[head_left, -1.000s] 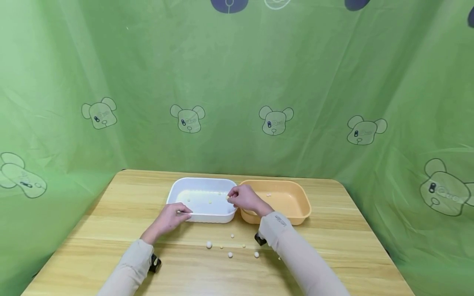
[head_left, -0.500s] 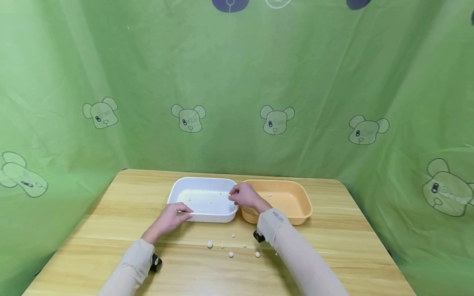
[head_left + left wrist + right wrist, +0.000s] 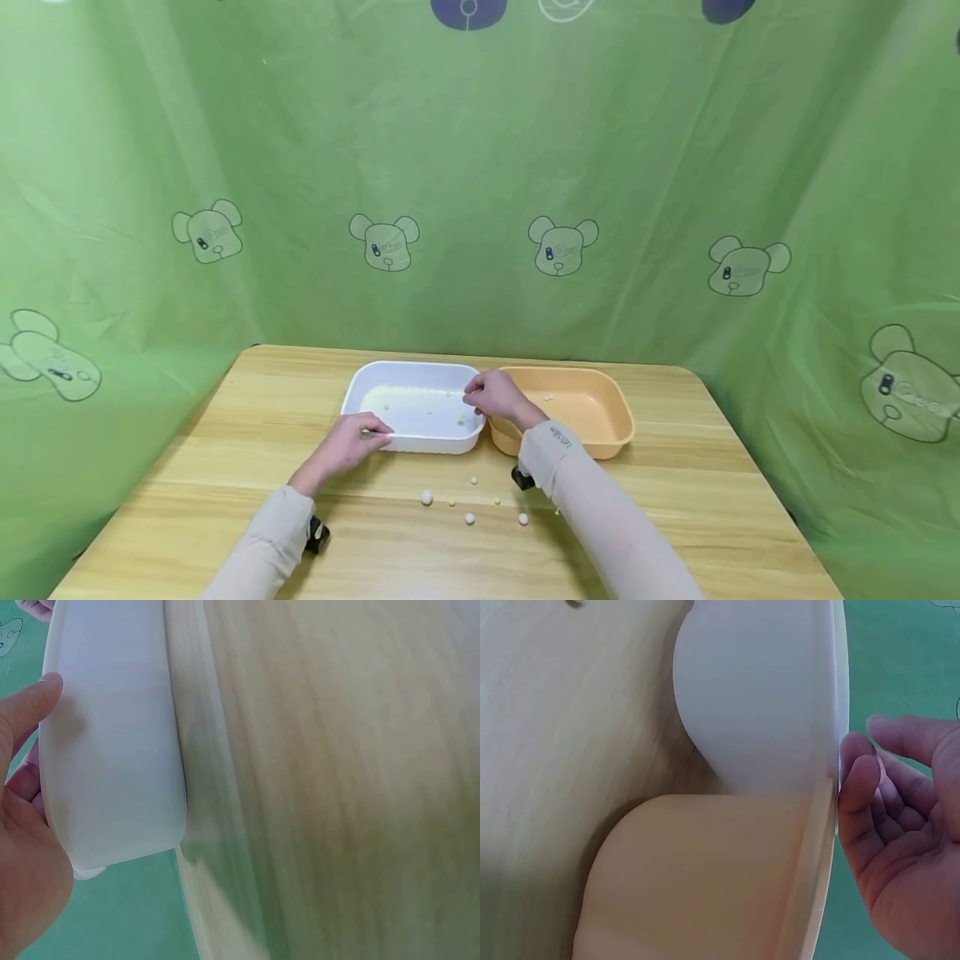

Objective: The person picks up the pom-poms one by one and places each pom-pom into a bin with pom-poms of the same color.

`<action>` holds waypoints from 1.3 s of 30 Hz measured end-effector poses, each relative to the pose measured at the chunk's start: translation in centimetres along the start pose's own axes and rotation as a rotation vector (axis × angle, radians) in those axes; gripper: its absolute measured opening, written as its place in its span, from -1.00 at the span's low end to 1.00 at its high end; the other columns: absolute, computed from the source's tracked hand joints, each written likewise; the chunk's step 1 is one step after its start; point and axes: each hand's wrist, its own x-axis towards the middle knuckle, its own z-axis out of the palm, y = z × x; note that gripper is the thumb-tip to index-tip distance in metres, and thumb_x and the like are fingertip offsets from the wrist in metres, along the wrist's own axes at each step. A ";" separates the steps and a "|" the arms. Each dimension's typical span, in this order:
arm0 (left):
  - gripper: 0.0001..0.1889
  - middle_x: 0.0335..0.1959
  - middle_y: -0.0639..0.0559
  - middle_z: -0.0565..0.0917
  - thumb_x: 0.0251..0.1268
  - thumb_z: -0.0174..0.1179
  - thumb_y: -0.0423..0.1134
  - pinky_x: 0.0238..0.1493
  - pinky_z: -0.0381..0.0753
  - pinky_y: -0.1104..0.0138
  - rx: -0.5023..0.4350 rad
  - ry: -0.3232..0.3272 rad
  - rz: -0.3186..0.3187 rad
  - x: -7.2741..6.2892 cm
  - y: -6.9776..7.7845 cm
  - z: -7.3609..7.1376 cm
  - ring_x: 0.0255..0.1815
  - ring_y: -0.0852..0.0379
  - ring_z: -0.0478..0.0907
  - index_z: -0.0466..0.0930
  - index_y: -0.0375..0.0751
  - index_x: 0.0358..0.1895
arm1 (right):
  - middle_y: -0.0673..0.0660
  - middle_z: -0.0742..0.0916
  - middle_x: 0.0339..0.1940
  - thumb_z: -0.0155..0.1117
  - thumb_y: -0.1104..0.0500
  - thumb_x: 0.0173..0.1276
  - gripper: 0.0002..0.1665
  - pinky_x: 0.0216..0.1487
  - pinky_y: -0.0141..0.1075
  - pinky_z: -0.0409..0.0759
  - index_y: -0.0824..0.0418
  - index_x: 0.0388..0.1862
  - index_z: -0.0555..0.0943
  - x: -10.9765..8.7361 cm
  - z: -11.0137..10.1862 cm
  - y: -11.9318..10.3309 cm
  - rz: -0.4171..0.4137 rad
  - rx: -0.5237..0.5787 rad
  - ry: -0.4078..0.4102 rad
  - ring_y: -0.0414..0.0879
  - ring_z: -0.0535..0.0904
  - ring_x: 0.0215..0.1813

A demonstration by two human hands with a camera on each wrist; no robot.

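Note:
My left hand [image 3: 347, 444] grips the near-left rim of the white plastic basin [image 3: 412, 443]; in the left wrist view its thumb lies on the outside wall and the fingers go behind the rim. Over the right end of that basin hovers my right hand [image 3: 497, 395]. In the right wrist view, its thumb stands apart from the loosely curled fingers [image 3: 864, 776], with nothing between them. A small yellow ball [image 3: 461, 417] is in the basin below this hand. A few more tiny yellow balls, such as one ball [image 3: 429, 411], lie on the basin floor.
An orange basin [image 3: 592, 421] stands right beside the white one, with small white balls [image 3: 548, 397] inside. Several white and yellow balls are scattered on the wooden table [image 3: 390, 542] in front, including a larger white ball [image 3: 427, 497]. A green curtain [image 3: 465, 308] surrounds the table.
The right hand has let go of a small yellow ball, which now shows in the white basin below it. The left hand keeps its grip on the rim.

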 end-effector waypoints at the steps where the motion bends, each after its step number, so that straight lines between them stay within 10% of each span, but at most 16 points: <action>1: -0.94 -0.34 0.19 0.67 0.15 0.30 -0.29 -0.08 0.56 0.22 0.001 0.000 0.000 0.0 0.0 0.0 -0.26 0.19 0.59 0.70 -0.09 -0.30 | 0.20 0.71 -0.42 0.29 0.27 0.24 -0.81 -0.52 -0.36 0.57 0.37 -0.21 0.66 0.0 0.0 0.0 0.000 0.001 -0.003 -0.14 0.58 -0.54; 39: -0.93 -0.34 0.19 0.66 0.16 0.30 -0.30 -0.08 0.57 0.18 -0.016 -0.015 -0.020 0.0 0.3 0.0 -0.25 0.17 0.58 0.70 -0.09 -0.28 | 0.11 0.69 -0.52 0.28 0.29 0.22 -0.92 -0.49 -0.40 0.52 0.27 -0.33 0.69 -6.6 -2.6 1.0 -0.212 -0.010 -0.070 -0.24 0.52 -0.53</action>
